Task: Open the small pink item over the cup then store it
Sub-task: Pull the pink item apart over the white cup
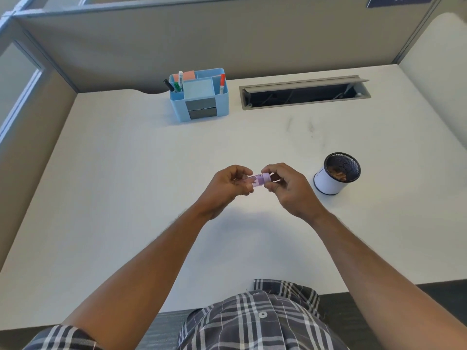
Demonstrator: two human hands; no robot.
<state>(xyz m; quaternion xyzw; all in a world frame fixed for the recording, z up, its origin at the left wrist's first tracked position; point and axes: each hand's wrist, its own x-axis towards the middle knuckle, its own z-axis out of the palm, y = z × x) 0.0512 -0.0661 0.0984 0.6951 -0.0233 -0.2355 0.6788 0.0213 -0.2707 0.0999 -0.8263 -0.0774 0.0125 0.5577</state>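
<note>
A small pink cylindrical item (260, 180) lies level between both hands above the middle of the white desk (113, 198). My left hand (227, 189) grips its left end, which my fingers hide. My right hand (285, 188) pinches the pale pink cap end. The item sits left of the cup, not above it. The cup (336, 174) is a black mesh pot with a white wrap, standing on the desk to the right of my right hand, with brownish bits inside.
A blue desk organiser (202, 107) with markers and sticky notes stands at the back centre. An open cable slot (303, 93) runs along the back right. Grey partition walls close the desk on three sides.
</note>
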